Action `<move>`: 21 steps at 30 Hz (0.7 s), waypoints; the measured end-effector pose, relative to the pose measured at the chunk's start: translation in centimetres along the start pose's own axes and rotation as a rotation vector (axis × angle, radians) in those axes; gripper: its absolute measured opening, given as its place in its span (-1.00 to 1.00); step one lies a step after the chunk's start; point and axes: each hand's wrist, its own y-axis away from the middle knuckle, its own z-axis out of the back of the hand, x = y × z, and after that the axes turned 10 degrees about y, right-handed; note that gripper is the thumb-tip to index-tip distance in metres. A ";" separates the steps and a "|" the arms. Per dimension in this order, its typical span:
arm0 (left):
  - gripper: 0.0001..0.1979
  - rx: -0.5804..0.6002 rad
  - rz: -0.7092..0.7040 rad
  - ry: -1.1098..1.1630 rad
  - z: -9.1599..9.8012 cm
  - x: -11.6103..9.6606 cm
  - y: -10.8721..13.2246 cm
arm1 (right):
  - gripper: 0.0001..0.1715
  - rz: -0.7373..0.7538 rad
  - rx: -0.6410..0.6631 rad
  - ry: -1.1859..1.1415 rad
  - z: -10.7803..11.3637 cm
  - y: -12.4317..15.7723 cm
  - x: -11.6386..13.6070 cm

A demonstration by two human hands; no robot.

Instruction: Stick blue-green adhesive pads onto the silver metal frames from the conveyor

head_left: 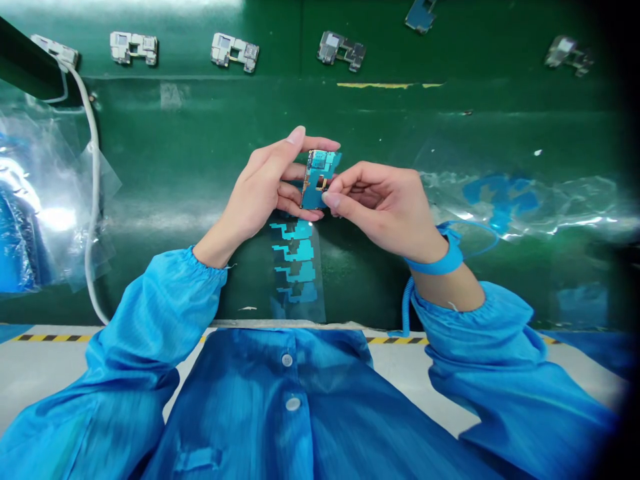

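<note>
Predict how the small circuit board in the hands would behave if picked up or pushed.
Held in the left hand, the circuit board looks flat, so it is probably stiff. Small exposed parts along one edge suggest it may be fragile. Being flat, it would likely slide rather than roll.

Holds left hand (260,177) with fingers (321,143) spread sideways (thumb (297,137) raised apart) and points right hand (387,200) toward it, pinching with thumb (347,207) and forefinger (357,173), with other fingers (370,197) curled inward.
</note>
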 end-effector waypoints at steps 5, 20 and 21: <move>-0.33 0.023 -0.019 0.055 -0.1 -0.1 0.1 | -0.61 0.001 0.010 -0.004 0.1 0.0 0.0; -0.43 0.003 -0.007 0.047 -0.2 0.0 0.2 | -0.64 0.005 0.007 -0.028 0.0 -0.1 0.1; -0.42 0.001 -0.006 0.046 -0.2 0.0 0.2 | -0.64 0.011 0.007 -0.025 0.0 -0.1 0.1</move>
